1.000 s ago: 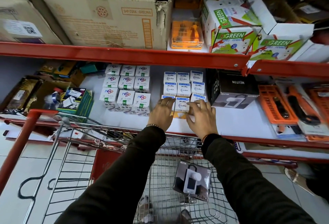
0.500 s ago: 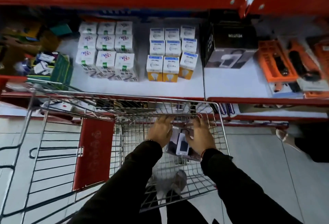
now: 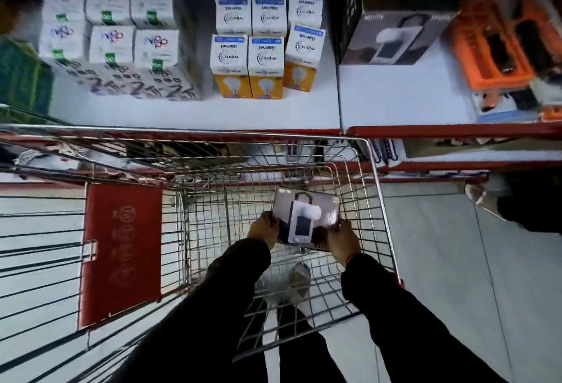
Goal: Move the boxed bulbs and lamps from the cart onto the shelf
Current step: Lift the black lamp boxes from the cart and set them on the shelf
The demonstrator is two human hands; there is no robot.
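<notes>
I've got the white shelf (image 3: pixel 395 100) with its red front edge up top. Standing on it: white bulb boxes (image 3: pixel 109 30) stacked at the left, the white-and-orange bulb boxes (image 3: pixel 264 33) just beside them, one dark lamp box (image 3: pixel 395 17) further right, and orange packs (image 3: pixel 498 48) at the far right.

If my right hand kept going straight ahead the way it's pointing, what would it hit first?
The right hand points toward the shelf while gripping the lamp box. Straight on, it would likely meet the cart's front wire wall first, though depth is hard to judge.
</notes>
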